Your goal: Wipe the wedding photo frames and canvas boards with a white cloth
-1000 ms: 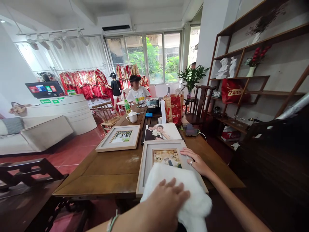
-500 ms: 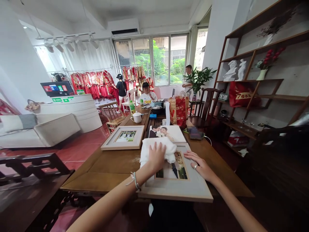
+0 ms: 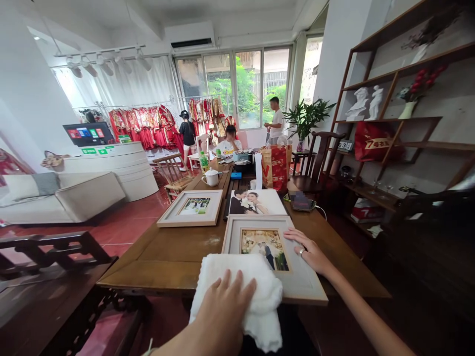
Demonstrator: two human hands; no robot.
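Observation:
A folded white towel [image 3: 237, 264] is held by my left hand [image 3: 224, 309], whose fingers are spread over its top; the thumb does not show. It covers the near left part of a light wood picture frame [image 3: 304, 277] and droops past the table's near edge. Inside that frame a photo of a couple outdoors [image 3: 260, 240] is partly hidden by the towel. My right hand [image 3: 306, 249], wearing a ring, rests with outstretched fingers on the frame's right side. Behind it lies a large print of a couple [image 3: 256, 202]; another framed photo [image 3: 191, 207] lies to the left.
The wooden table [image 3: 166, 252] also bears a white teapot [image 3: 211, 177], a blue box [image 3: 236, 175], a red-and-tan bag [image 3: 275, 168] and a phone [image 3: 301, 201] with a cable. Beyond it a person sits [image 3: 228, 144] and another stands [image 3: 276, 123]. Shelves [image 3: 393, 121] stand right.
My left hand has drawn the towel toward me, from the frame's upper left to its near edge, uncovering more of the photo. My right hand stays on the frame.

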